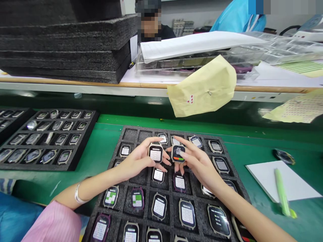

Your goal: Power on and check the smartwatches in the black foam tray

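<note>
My left hand (138, 157) grips a smartwatch case with a white grid on its screen (155, 153), thumb and fingers at its edges. In my right hand (198, 160) is a second strapless smartwatch (178, 152), whose dark screen carries white text and a red and green bar; my thumb lies on its face. Both are held side by side, apart, over a black foam tray (145, 210). Several strapless watches sit in the tray's pockets, among them a purple one (180, 182) just below my hands and one with a green and white screen (137, 198).
More foam trays of watches, such as this one (73, 158), lie at the left. A white pad (262, 181) with a green pen (281, 191) is at the right. Black foam sheets (63, 64) are stacked on the shelf, beside clear plastic trays (252, 50). Yellow paper (204, 89) hangs over its edge.
</note>
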The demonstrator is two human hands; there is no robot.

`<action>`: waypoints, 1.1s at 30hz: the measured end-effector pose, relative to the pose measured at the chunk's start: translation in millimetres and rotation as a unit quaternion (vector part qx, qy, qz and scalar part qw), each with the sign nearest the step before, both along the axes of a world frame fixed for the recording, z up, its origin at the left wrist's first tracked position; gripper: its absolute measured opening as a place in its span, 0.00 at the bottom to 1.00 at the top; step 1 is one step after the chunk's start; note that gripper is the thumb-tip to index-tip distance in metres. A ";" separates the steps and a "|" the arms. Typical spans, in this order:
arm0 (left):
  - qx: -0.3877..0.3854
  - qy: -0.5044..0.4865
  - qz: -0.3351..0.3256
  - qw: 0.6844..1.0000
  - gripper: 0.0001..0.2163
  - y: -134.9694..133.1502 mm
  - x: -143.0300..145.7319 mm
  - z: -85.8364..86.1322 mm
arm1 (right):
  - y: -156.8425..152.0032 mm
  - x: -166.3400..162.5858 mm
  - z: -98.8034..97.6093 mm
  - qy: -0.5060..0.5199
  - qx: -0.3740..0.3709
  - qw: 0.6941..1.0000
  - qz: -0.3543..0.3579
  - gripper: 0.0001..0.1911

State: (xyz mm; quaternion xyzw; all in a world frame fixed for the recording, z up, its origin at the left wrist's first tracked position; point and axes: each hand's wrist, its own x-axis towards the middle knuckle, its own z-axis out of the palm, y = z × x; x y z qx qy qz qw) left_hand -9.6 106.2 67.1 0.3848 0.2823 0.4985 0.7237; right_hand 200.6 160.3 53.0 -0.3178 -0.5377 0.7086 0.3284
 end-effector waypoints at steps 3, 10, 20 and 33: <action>0.011 0.003 -0.006 1.000 0.26 0.0 -0.4 -0.7 | -1.6 0.3 0.8 -0.001 0.010 1.000 0.008 0.29; 0.008 0.038 0.008 0.999 0.26 -1.8 -0.2 3.1 | -5.9 0.2 2.9 -0.031 0.048 0.998 -0.001 0.28; 0.000 0.087 0.029 0.996 0.23 -2.1 3.1 3.4 | -12.6 2.7 8.2 -0.027 0.064 0.998 -0.004 0.24; 0.008 0.101 0.026 0.995 0.16 -5.7 6.0 5.1 | -14.7 1.8 10.3 -0.028 0.086 0.995 -0.035 0.18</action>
